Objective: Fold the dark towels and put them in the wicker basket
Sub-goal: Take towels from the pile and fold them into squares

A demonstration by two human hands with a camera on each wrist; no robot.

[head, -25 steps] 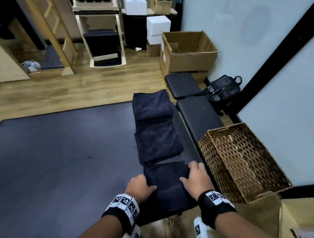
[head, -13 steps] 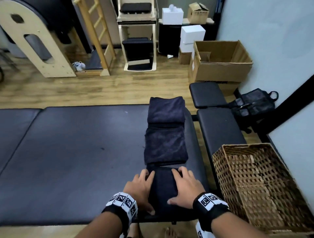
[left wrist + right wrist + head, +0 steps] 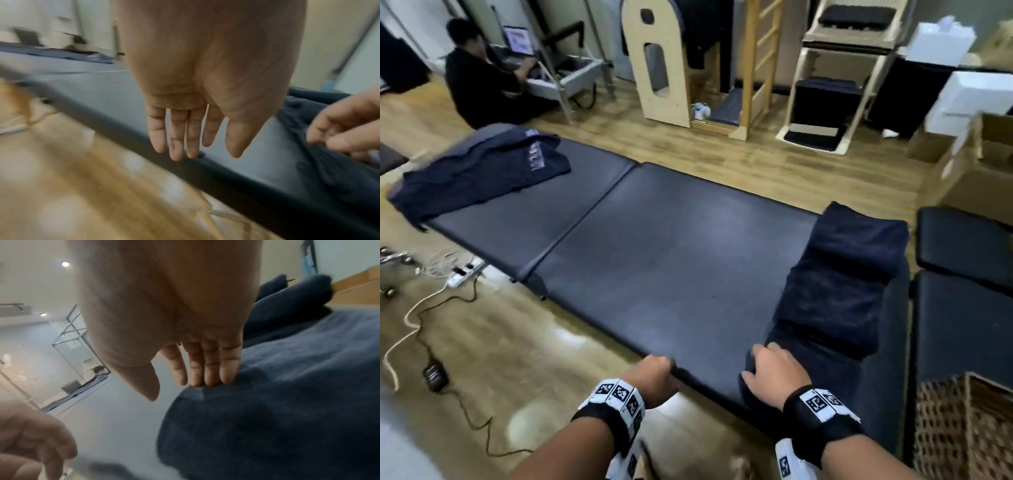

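Lying unfolded, far towel (image 3: 479,174) bears white print (blurred, unreadable).

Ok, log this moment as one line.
left hand: open, at padded table edge | right hand: open, fingertips on nearest folded dark towel | wicker basket: no towel visible

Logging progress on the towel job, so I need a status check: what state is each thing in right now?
Nearest towel: folded, right hand resting on it.
Middle towel: folded.
Far towel: folded.
Spread-out towel: unfolded, at the table's far end.
Wicker basket: no towel visible inside.
Left hand: open, over the padded table edge.
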